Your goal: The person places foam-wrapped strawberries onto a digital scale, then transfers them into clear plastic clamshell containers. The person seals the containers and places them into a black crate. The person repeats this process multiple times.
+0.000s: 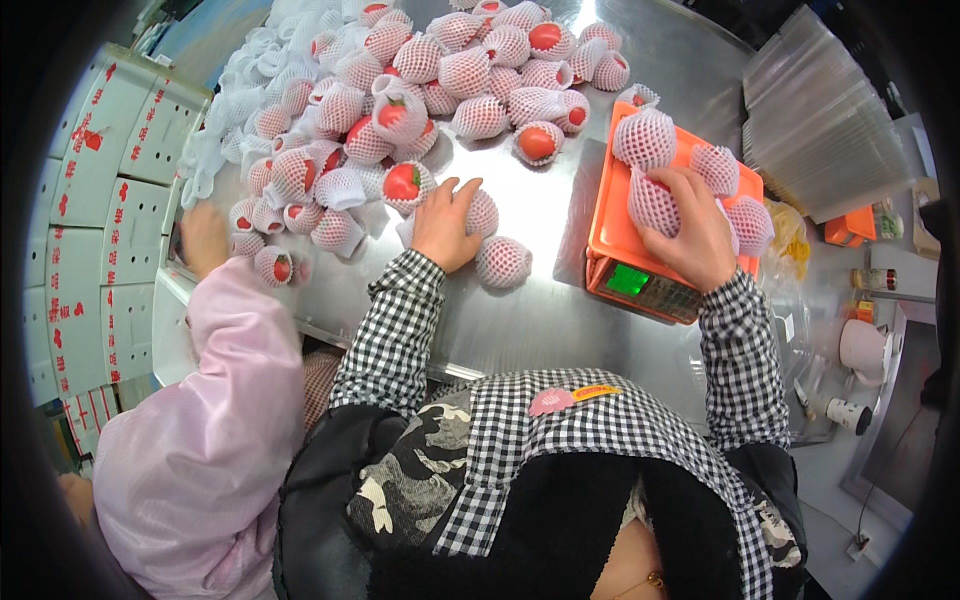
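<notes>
My right hand [694,225] holds a red fruit in a white foam net [654,206] over the orange tray [621,120] of a digital scale, whose green display [627,280] is lit. Several other netted fruits [643,139] lie in the tray. On the metal table, my left hand [448,225] rests over netted fruit, its fingers spread; whether it grips one is hidden. One netted fruit [503,262] lies just right of that hand. Beyond it spreads a heap of red fruits in foam nets [465,71], some with green stems showing, perhaps tomatoes or peppers.
At my left, a co-worker's pink sleeve [240,330] and blurred hand [204,236] reach to the table's edge. Empty foam nets [255,67] pile at the back left. White cartons [97,225] stack far left. Clear plastic containers [821,120] stand back right, near a pink mug [862,351].
</notes>
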`<act>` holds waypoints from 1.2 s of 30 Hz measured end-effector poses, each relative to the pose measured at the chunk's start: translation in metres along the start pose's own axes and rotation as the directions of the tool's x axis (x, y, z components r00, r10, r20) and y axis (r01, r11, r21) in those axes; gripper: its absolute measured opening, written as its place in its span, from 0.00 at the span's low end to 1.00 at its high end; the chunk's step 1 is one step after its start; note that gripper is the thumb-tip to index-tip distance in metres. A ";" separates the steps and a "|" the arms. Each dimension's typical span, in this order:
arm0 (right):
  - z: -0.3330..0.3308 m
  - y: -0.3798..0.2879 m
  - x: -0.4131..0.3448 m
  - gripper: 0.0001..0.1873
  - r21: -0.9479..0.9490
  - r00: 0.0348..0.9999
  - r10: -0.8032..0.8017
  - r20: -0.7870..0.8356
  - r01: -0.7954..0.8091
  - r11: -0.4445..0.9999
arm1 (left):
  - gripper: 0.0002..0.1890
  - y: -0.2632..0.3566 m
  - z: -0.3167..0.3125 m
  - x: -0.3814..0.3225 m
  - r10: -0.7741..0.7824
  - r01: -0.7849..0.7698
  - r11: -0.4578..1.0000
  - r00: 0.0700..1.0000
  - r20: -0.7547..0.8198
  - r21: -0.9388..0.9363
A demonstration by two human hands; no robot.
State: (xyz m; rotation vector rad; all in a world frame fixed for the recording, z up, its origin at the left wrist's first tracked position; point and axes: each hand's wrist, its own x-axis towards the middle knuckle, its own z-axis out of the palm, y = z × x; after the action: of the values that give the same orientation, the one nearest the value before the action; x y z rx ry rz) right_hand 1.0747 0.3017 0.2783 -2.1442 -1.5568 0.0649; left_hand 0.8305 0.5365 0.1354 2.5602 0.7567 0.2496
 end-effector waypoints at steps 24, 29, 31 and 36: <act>0.184 -0.078 0.019 0.26 0.848 0.653 0.576 0.491 -0.209 -0.487 | 0.40 -0.031 -0.029 0.090 0.374 -0.302 0.843 0.924 0.081 -0.446; 0.186 -0.055 0.000 0.28 0.842 0.505 0.676 0.537 -0.272 -0.465 | 0.39 -0.004 0.006 0.101 0.250 -0.152 0.938 0.919 0.305 -0.311; 0.185 -0.048 0.001 0.27 0.872 0.511 0.707 0.489 -0.263 -0.412 | 0.36 -0.010 0.000 0.106 0.208 -0.141 0.863 0.974 0.086 -0.486; 0.191 -0.052 0.021 0.32 0.868 0.594 0.633 0.497 -0.355 -0.348 | 0.35 -0.027 -0.045 0.085 -0.030 0.243 -0.246 0.966 0.258 -0.938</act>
State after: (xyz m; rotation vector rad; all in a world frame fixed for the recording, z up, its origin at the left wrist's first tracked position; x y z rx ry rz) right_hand 0.9762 0.4001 0.1359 -1.1574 0.1435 0.9627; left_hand 0.8750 0.6201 0.1664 0.7556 0.3838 0.3756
